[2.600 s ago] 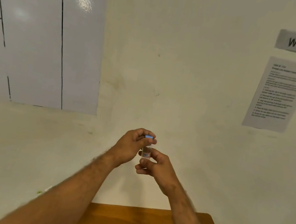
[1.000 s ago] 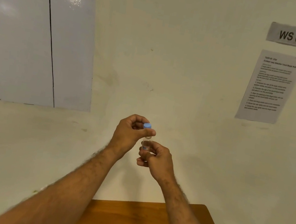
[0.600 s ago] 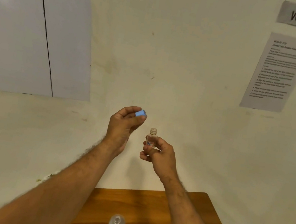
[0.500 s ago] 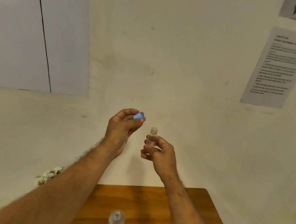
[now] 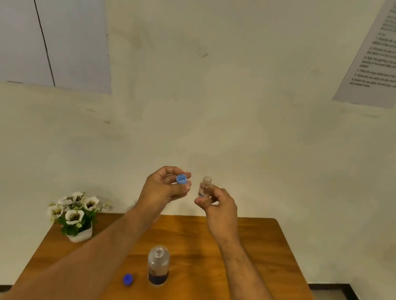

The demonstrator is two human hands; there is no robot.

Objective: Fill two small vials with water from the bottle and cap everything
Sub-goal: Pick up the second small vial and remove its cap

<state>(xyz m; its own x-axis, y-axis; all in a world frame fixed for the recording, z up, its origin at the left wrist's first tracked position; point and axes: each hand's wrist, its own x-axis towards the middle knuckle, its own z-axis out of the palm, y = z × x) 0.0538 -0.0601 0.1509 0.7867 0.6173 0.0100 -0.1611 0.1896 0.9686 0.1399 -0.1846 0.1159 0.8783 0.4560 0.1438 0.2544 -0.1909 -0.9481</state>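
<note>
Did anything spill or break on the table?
No spill or breakage shows. The bottle stands upright and uncapped, its blue cap lying beside it on the table. The hands hold an open vial and its cap.

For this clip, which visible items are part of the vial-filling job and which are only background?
Part of the job:
- small vial, uncapped, held in right hand
- light blue vial cap, in left hand
- water bottle, open, standing on table
- dark blue bottle cap

Background:
- potted flowers
- instruction sheet on the wall
</note>
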